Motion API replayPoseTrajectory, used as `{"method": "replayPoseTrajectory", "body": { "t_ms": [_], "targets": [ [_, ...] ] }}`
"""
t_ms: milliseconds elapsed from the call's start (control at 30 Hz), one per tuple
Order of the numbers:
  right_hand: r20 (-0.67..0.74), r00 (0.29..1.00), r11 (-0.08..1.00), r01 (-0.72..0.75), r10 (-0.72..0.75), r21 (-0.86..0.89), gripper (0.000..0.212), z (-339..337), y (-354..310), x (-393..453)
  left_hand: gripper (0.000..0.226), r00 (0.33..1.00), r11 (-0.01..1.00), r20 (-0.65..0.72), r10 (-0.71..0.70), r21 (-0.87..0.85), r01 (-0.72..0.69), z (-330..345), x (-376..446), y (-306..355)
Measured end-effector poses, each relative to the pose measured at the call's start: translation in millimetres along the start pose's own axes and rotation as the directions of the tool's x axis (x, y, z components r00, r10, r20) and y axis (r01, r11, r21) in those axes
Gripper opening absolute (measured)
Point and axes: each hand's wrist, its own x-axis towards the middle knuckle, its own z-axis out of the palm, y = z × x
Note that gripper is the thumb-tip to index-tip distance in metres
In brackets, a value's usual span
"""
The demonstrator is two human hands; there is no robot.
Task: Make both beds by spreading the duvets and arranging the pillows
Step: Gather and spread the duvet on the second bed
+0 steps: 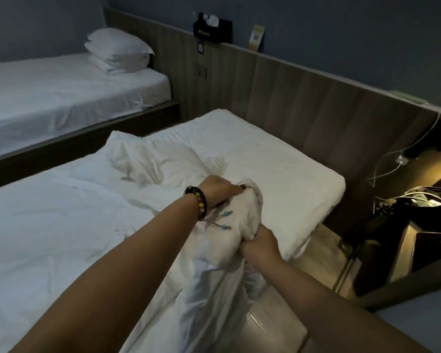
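Duvet (92, 225) white, crumpled, lying across near bed (290, 174), one end bunched up and lifted off the right edge. Bunch hangs down the bedside toward the floor. Pillow (161, 161) white, rumpled, lies on near bed just beyond the bunch, touching the duvet. Head end of the mattress bare sheet.

Left hand (219, 191) fingers curled tight round top of the bunched duvet, fabric gathered in the fist. Beaded bracelet (197, 202) on left wrist. Right hand (261, 240) lower, fingers curled in, pinching the fabric from the near side. Both hands closed on the same bunch, close together, not touching.

Far bed (61, 98) at left, flat white sheet, pillow stack (119, 50) at its head against the headboard (303, 98). Wood headboard panel runs behind both beds. Tissue box (214, 28) on its ledge. Dark nightstand (418, 238) right of near bed, white cables (397, 159) over it.
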Motion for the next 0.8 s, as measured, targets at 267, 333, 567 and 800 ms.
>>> {"method": "replayPoseTrajectory", "body": {
  "t_ms": [267, 333, 567, 800],
  "targets": [
    [-0.166, 0.986, 1.0, 0.006, -0.003, 0.016, 0.021, -70.6, -4.0, 75.7, 0.013, 1.0, 0.9, 0.003, 0.028, -0.435, -0.024, -40.2, 7.6, -40.0],
    [-0.16, 0.986, 0.999, 0.032, -0.034, -0.01, 0.028, -78.6, -21.2, 88.6, 0.006, 0.979, 0.879, -0.173, -0.112, -0.477, 0.016, -54.7, 16.4, -57.1],
    [-0.172, 0.978, 0.986, 0.095, -0.118, -0.138, 0.027, -91.6, -47.1, 137.2, 0.081, 0.828, 0.655, -0.162, -0.537, -0.699, 0.288, -59.9, 34.5, -96.2],
    [-0.05, 0.993, 0.989, 0.101, -0.107, -0.11, 0.033, -112.0, -39.4, 180.9, 0.075, 0.943, 0.412, -0.018, -0.332, -0.902, 0.127, -48.1, 89.6, -64.4]
  ]
}}
